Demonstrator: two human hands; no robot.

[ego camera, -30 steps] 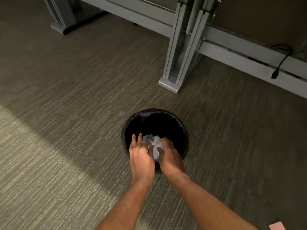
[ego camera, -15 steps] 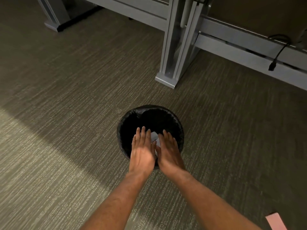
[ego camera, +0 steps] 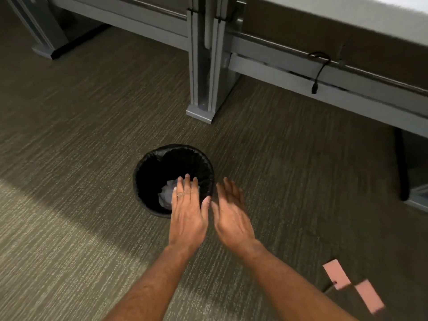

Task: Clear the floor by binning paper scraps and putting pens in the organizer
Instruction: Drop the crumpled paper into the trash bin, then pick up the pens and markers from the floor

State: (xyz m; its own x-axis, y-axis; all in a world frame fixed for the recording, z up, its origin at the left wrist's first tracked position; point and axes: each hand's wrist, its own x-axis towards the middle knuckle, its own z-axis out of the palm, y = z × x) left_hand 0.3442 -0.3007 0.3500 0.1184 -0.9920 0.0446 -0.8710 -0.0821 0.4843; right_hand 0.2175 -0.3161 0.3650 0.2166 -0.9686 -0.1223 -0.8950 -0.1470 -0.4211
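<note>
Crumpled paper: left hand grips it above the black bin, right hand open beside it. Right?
Not quite. In the head view the left hand is open too, fingers straight, gripping nothing. The crumpled paper lies inside the black bin. The right hand is open beside it, as you said.

Grey post (ego camera: 202, 72) stands on the carpet (ego camera: 69, 135), its square foot flat down. To its right runs a grey rail (ego camera: 284, 70), and a black cable (ego camera: 319, 70) droops over it with the plug dangling under a pale desktop (ego camera: 347, 12). Well left of the post there's a second grey leg (ego camera: 41, 35), and far right a dark upright (ego camera: 403, 165) in shadow.
</note>
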